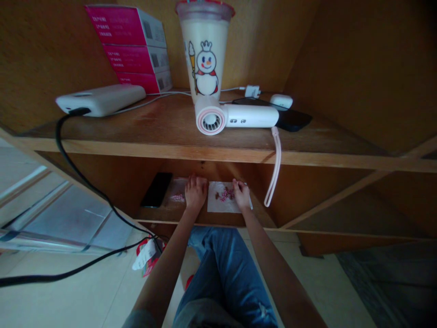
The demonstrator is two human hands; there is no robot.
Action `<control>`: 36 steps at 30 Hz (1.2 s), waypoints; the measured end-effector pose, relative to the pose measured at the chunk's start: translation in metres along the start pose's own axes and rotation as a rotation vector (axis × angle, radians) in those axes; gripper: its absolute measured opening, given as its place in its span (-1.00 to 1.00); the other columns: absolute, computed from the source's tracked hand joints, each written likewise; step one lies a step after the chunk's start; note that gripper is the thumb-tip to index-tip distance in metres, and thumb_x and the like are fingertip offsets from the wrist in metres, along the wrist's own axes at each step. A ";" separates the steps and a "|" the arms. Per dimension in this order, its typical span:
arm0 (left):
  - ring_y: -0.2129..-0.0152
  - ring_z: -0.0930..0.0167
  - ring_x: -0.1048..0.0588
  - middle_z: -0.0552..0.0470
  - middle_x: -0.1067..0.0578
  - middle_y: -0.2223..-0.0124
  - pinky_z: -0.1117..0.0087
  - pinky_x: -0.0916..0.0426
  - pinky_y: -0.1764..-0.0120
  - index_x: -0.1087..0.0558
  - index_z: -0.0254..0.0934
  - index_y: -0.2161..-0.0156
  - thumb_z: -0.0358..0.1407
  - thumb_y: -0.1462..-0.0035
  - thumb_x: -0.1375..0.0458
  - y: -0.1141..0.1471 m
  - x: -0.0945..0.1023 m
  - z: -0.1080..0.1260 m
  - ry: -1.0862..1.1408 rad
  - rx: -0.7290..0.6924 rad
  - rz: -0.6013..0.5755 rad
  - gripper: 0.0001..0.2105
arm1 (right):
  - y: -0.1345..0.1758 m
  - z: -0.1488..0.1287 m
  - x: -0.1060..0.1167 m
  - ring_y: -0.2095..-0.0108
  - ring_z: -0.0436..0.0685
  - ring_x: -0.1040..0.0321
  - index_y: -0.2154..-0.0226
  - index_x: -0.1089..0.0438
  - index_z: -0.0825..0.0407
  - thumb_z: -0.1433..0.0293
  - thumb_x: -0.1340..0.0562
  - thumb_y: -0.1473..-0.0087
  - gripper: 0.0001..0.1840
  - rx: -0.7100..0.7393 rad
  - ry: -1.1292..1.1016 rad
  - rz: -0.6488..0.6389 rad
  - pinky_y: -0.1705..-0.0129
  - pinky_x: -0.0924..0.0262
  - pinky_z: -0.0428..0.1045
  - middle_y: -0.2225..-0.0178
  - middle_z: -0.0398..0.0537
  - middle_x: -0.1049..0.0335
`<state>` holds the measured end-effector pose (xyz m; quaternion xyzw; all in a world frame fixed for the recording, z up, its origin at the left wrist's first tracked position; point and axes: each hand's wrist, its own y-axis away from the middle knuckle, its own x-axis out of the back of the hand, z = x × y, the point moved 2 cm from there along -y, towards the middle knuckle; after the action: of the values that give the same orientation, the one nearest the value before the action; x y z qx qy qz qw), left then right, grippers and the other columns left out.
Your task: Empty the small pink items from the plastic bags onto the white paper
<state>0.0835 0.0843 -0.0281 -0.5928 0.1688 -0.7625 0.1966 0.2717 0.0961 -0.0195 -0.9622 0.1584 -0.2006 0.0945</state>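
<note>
On the lower shelf, a white sheet [213,205] lies with small pink and brown pieces [226,194] gathered on it; they are too small to name. My right hand [241,195] rests at the sheet's right side, thumb and fingers pinched together beside the pieces. Whatever is in that pinch cannot be made out. To the left of the sheet, my left hand [195,191] lies palm down with its fingers stretched out. It partly covers the right edge of a clear plastic bag [176,191] that has similar pink pieces inside.
A black phone [157,190] lies left of the bag. Above, the upper shelf [153,132] carries a drink cup [205,59], a white handheld fan [251,115] with a hanging strap, a power bank [102,99] and pink boxes [133,50]. A black cable [99,193] droops at the left.
</note>
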 end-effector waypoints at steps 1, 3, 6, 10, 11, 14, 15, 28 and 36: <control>-0.03 0.12 -0.25 -0.27 -0.24 -0.12 0.14 -0.23 0.07 -0.28 -0.39 0.01 -0.20 -0.18 0.12 0.000 0.000 0.000 -0.009 0.004 -0.001 -0.63 | 0.000 -0.001 0.000 0.61 0.03 -0.12 0.71 -0.13 0.00 -0.01 -0.02 0.04 -0.51 0.007 -0.010 -0.007 0.53 0.01 -0.07 0.72 -0.17 -0.12; 0.01 0.11 -0.27 -0.25 -0.26 -0.10 0.12 -0.24 0.10 -0.31 -0.35 0.05 -0.19 -0.17 0.11 0.000 0.001 0.001 -0.018 0.013 -0.001 -0.65 | 0.001 -0.003 0.000 0.62 0.03 -0.11 0.71 -0.11 0.00 -0.01 -0.03 0.05 -0.52 0.019 -0.036 -0.016 0.53 0.01 -0.06 0.73 -0.18 -0.10; 0.07 0.09 -0.30 -0.25 -0.30 -0.06 0.10 -0.24 0.15 -0.33 -0.35 0.07 -0.16 -0.15 0.08 0.000 0.005 0.002 -0.016 0.031 -0.003 -0.64 | 0.000 -0.002 0.000 0.62 0.02 -0.10 0.72 -0.09 -0.01 0.00 -0.07 0.07 -0.54 0.015 -0.097 -0.006 0.53 0.00 -0.06 0.73 -0.21 -0.07; 0.09 0.07 -0.30 -0.24 -0.31 -0.05 0.08 -0.21 0.16 -0.33 -0.32 0.06 -0.11 -0.12 0.05 0.000 0.017 0.002 0.028 0.049 0.028 -0.62 | -0.001 0.002 -0.001 0.63 0.00 -0.08 0.72 -0.10 -0.01 0.02 -0.11 0.10 -0.55 -0.008 -0.181 0.017 0.53 -0.02 -0.07 0.73 -0.22 -0.09; 0.09 0.08 -0.29 -0.23 -0.30 -0.05 0.09 -0.20 0.16 -0.33 -0.31 0.05 -0.11 -0.12 0.05 0.000 0.022 0.001 0.044 0.051 0.045 -0.62 | -0.001 0.003 -0.002 0.63 -0.01 -0.08 0.72 -0.12 0.00 0.03 -0.12 0.11 -0.55 -0.020 -0.197 0.016 0.54 -0.02 -0.07 0.73 -0.21 -0.10; 0.10 0.11 -0.30 -0.19 -0.32 -0.03 0.13 -0.19 0.16 -0.32 -0.28 0.05 -0.12 -0.12 0.03 0.003 0.038 -0.008 0.059 0.086 0.092 -0.64 | -0.003 0.010 -0.005 0.62 -0.01 -0.12 0.71 -0.20 0.02 0.04 -0.16 0.14 -0.58 -0.076 -0.262 0.008 0.55 -0.03 -0.08 0.70 -0.19 -0.17; 0.12 0.11 -0.30 -0.20 -0.34 -0.01 0.14 -0.19 0.16 -0.32 -0.29 0.06 -0.13 -0.11 0.02 0.005 0.043 -0.013 0.047 0.110 0.100 -0.64 | -0.003 0.013 -0.006 0.61 0.00 -0.14 0.69 -0.23 0.03 0.05 -0.17 0.15 -0.60 -0.096 -0.298 0.010 0.54 -0.05 -0.08 0.68 -0.17 -0.20; 0.26 0.22 -0.37 -0.10 -0.47 0.21 0.28 -0.21 0.26 -0.41 -0.26 0.18 -0.17 -0.07 -0.03 0.029 0.055 -0.060 0.015 0.158 -0.031 -0.72 | -0.003 0.016 -0.005 0.64 -0.03 -0.17 0.62 -0.28 0.05 0.16 -0.19 0.15 -0.71 -0.168 -0.431 0.050 0.56 -0.08 -0.09 0.65 -0.16 -0.27; 0.31 0.28 -0.40 -0.07 -0.49 0.27 0.29 -0.24 0.21 -0.45 -0.26 0.29 -0.25 -0.07 -0.01 0.030 0.051 -0.064 0.082 0.109 -0.039 -0.79 | -0.003 0.016 -0.005 0.59 -0.02 -0.18 0.63 -0.26 0.05 0.14 -0.17 0.15 -0.69 -0.161 -0.393 0.043 0.52 -0.08 -0.09 0.63 -0.17 -0.26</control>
<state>0.0129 0.0342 -0.0155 -0.5526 0.1234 -0.7980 0.2063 0.2745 0.1029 -0.0346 -0.9836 0.1728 0.0061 0.0508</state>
